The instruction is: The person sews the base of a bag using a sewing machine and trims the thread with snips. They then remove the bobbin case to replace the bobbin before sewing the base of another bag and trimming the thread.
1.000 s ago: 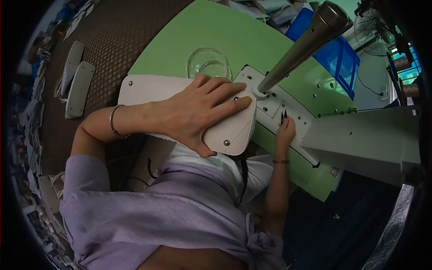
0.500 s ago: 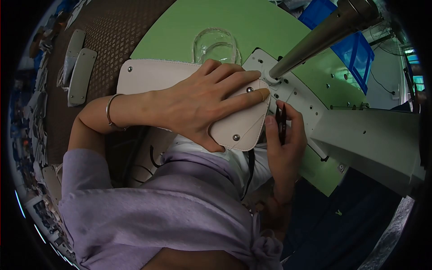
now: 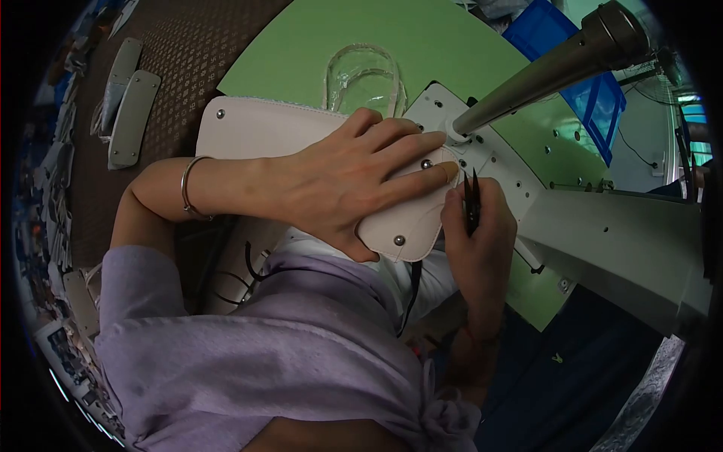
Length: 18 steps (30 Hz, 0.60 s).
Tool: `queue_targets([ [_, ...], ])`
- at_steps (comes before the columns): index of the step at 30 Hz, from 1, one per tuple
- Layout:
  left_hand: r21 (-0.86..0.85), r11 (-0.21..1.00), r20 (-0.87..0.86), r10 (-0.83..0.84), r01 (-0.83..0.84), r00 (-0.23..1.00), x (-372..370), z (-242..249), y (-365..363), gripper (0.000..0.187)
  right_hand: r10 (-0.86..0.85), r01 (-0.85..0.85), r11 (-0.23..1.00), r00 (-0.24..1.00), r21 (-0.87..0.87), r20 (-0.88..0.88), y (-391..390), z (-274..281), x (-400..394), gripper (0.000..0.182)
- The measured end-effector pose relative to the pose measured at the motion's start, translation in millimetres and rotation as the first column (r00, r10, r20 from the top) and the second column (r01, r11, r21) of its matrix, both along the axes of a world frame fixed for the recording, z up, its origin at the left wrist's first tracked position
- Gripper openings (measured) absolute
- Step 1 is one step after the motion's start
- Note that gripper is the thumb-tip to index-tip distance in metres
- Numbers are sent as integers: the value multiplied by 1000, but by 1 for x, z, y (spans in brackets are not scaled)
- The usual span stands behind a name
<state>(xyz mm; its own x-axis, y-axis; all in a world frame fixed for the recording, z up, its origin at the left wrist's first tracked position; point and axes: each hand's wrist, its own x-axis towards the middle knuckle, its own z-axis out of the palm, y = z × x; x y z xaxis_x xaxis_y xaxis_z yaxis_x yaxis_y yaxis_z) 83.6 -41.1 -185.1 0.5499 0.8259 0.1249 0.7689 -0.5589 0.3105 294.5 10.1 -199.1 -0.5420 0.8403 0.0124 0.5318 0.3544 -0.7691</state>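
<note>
A cream handbag [image 3: 282,120] lies with its flat, stitched base facing up, round metal studs near its corners. My left hand [image 3: 354,169] is spread over the base, its fingers reaching toward the right end and its thumb at the near edge, holding the bag. Close to that right end, my right hand [image 3: 482,226] is closed around small black thread snips [image 3: 472,200], their two pointed tips upward and slightly apart. My left palm and fingers cover the middle of the base.
Behind the bag, plastic-wrapped handles [image 3: 365,64] rest on the green table [image 3: 294,53]. A sewing machine's pale arm [image 3: 610,233] and a metal post [image 3: 527,87] stand at right. A blue crate [image 3: 584,105] is behind; other bags [image 3: 135,113] lie on brown patterned cloth at left.
The bag's right end and my left hand have shifted slightly down and right. My right hand with the snips has moved slightly, staying beside the bag's end.
</note>
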Motion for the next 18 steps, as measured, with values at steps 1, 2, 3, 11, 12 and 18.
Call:
queue_targets([
  [1, 9, 1000, 1, 1, -1, 1000, 0, 1, 2, 112, 1, -1, 1000, 1000, 9, 1, 2, -2, -1, 17],
  [2, 18, 1000, 0, -2, 2, 1000, 0, 1, 2, 109, 2, -3, 1000, 999, -20, -34, 2, -6, -2, 16],
  [3, 21, 1000, 0, -2, 2, 1000, 0, 1, 1, 106, 4, -8, 998, 998, -54, -68, 1, -10, -2, 15],
  [11, 25, 1000, -8, 17, -16, 1000, -2, 1, 6, 108, -220, -13, 884, 870, -468, -440, 0, -21, 14, 12],
  [12, 28, 1000, -8, 13, -13, 1000, -3, 2, 8, 109, -248, 40, 894, 872, -445, -421, 1, -22, 15, 12],
  [18, -3, 1000, -18, 6, -6, 1000, -3, 3, 10, 110, -253, 186, 949, 931, -255, -263, -1, -13, 6, 16],
])
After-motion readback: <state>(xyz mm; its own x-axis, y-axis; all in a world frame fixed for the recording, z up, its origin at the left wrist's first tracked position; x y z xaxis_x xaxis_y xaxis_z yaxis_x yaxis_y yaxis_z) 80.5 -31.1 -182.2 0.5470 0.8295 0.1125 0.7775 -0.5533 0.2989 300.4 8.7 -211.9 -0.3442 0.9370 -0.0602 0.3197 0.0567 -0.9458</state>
